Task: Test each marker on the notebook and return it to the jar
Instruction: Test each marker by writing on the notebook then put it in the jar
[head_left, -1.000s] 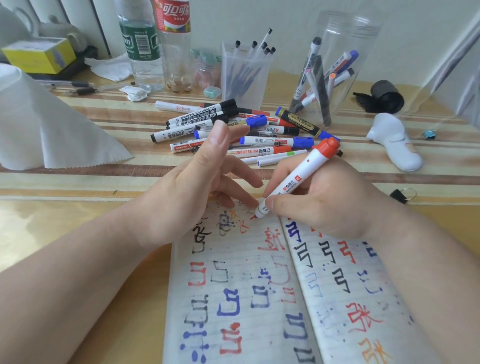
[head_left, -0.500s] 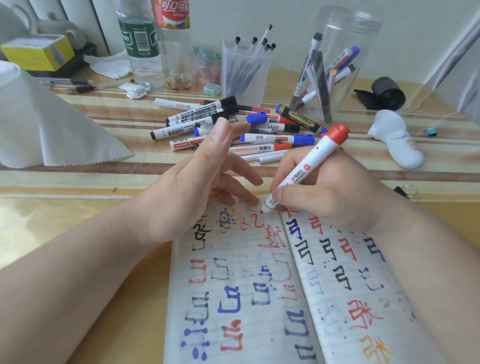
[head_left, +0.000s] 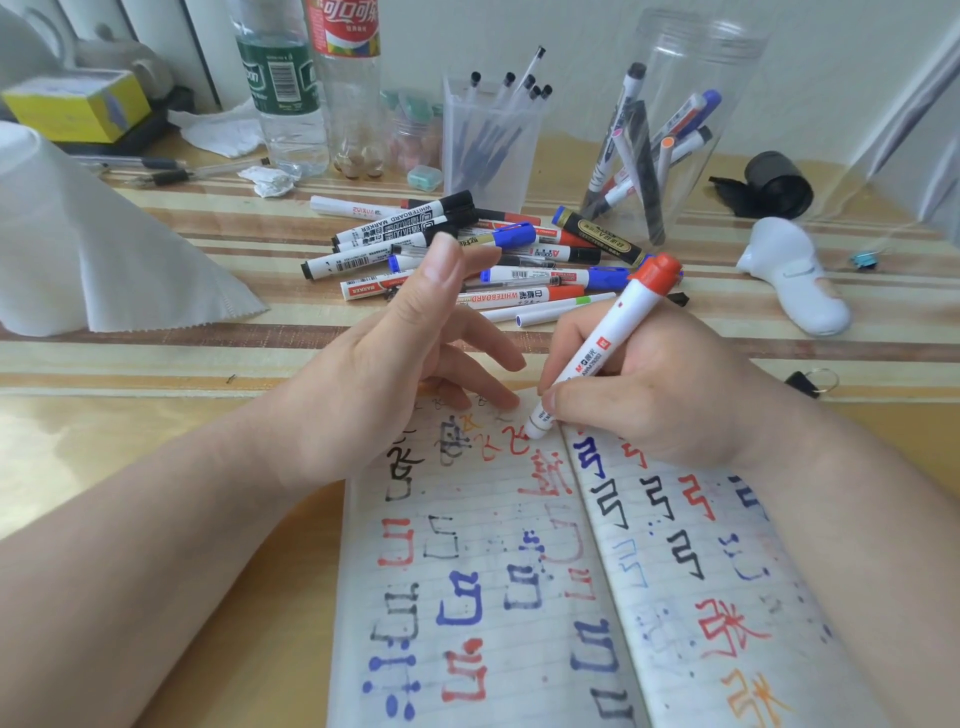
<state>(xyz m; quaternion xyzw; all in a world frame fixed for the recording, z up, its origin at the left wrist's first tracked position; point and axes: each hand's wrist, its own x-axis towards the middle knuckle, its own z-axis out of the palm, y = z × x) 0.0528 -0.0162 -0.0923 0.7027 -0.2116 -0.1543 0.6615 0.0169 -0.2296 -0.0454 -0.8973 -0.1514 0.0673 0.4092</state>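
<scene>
An open lined notebook lies in front of me, covered in red, blue and black marks. My right hand grips a white marker with a red cap on its back end; its tip touches the top of the left page near fresh red strokes. My left hand rests its fingertips on the notebook's top edge, fingers spread, holding nothing. A clear plastic jar at the back right holds several markers. A pile of loose markers lies behind my hands.
A clear pen cup with several pens stands left of the jar. Two bottles, a yellow box and white paper towel sit at the left. A white device, black roll and binder clip lie at the right.
The marker tip has moved slightly left and down on the page, and new red strokes have appeared beside it. My left hand has stayed on the notebook's top edge.
</scene>
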